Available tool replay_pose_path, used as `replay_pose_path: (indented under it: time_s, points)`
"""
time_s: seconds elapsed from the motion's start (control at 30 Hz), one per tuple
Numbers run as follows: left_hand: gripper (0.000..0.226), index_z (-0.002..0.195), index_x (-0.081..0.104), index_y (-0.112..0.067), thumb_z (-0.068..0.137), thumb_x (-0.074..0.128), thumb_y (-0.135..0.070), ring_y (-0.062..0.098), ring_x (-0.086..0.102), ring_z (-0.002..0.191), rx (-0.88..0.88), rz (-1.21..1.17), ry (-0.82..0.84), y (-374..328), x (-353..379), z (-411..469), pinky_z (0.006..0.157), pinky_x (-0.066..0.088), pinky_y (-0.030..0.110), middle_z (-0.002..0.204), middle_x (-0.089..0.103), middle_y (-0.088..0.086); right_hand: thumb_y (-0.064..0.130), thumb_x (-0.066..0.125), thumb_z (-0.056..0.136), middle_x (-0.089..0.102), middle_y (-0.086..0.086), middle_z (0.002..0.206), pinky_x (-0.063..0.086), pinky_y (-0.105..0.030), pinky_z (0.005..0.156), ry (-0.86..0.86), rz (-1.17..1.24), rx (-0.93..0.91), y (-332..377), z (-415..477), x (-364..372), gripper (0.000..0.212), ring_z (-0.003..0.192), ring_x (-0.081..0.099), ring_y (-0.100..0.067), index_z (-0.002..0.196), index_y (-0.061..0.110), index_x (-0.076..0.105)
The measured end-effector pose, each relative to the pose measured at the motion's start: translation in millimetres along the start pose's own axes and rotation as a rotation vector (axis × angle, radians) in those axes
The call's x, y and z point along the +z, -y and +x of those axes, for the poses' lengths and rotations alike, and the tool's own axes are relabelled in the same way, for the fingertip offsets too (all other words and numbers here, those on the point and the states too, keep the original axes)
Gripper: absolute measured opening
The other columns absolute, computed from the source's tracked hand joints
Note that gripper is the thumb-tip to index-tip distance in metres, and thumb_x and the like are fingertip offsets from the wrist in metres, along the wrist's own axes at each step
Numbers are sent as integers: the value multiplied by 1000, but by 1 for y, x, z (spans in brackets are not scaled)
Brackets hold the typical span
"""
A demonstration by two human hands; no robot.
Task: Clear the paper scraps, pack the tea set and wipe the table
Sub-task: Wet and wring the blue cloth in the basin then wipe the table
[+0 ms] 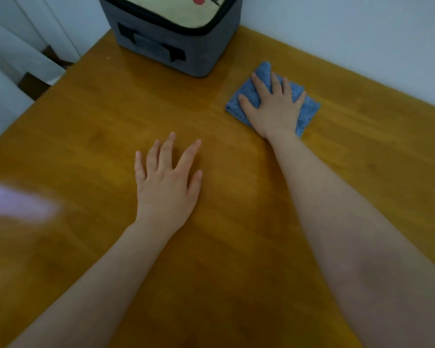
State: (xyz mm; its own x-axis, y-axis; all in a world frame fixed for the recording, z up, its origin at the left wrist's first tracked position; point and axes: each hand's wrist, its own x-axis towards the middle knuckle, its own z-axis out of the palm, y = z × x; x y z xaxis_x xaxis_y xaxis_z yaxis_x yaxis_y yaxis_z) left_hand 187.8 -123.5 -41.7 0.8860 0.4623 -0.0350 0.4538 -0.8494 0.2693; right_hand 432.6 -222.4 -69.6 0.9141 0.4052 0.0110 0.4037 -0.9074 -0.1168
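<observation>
A folded blue cloth (309, 111) lies on the wooden table (98, 126) at the back right. My right hand (274, 104) presses flat on top of it, fingers spread and pointing toward the wall. My left hand (167, 177) rests palm down on the bare wood in the middle, fingers apart, holding nothing. A grey zipped case (176, 38) with a cream lid stands shut at the back of the table, to the left of the cloth. No paper scraps or tea pieces are in sight.
A white wall runs along the table's far right edge. The table's left edge drops off toward white panels and a dark floor (33, 84). A small pale speck (107, 58) lies near the case. A blurred pale patch (15, 202) covers the left foreground.
</observation>
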Motion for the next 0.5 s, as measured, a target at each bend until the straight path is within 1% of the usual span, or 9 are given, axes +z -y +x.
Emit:
replay_pose_path:
  time_s: [0.33,0.5]
  points:
    - [55,149,17,-43,97,34,-45,28,6,147,19,-29,26,32,-21,-121,117,2,53,160,11,5,75,18,88,12,2,162,-2,-64,113,24,14,-15,46,-176,4,69,149,3,-26,150,46,17]
    - [55,149,13,-45,97,31,-47,27,1,148,0,-27,79,53,-26,-191,118,-1,52,161,6,3,76,17,87,10,2,162,-1,-64,113,39,19,-4,66,-263,6,69,149,2,-25,150,46,15]
